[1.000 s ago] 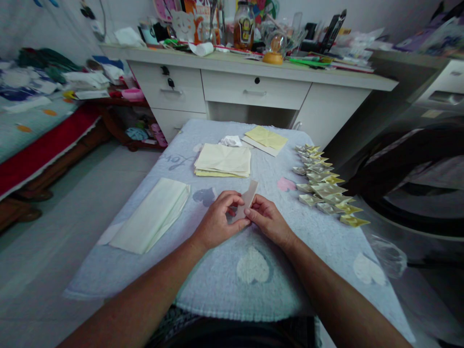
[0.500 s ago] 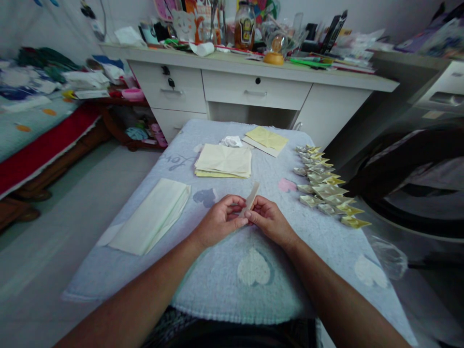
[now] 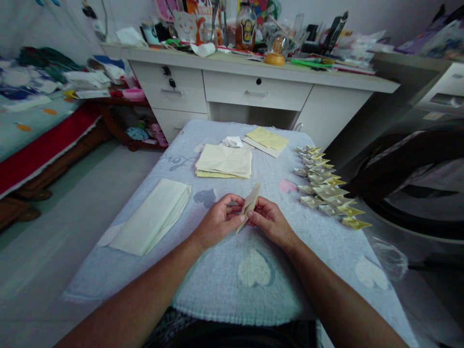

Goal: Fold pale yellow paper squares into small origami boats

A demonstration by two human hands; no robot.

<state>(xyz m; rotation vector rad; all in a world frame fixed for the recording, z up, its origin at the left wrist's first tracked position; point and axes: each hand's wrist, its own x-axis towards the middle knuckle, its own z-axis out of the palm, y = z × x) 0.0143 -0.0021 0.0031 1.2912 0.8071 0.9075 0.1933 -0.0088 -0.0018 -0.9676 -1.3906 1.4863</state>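
Note:
Between my hands is a small folded piece of paper (image 3: 251,199), pale and narrow, standing tilted above the cloth. My left hand (image 3: 224,216) pinches its left side with thumb and fingers. On the other side my right hand (image 3: 267,218) grips it, thumb toward me. Beyond them lies a stack of creased cream and yellow sheets (image 3: 224,159). To the right, folded paper boats (image 3: 328,191) stand in close rows, whitish and yellow. A larger folded pale sheet (image 3: 152,217) rests left of my hands.
A blue cloth with heart prints covers the table (image 3: 253,299). Yellow and white sheets (image 3: 267,139) and a crumpled white tissue (image 3: 232,141) lie at its far side. Behind is a cluttered white desk (image 3: 255,89); a washing machine (image 3: 435,145) stands right, a bed (image 3: 47,140) left.
The folded paper has turned and spread slightly, showing a wider face and a lower tip below my fingers. Both hands have stayed nearly in place.

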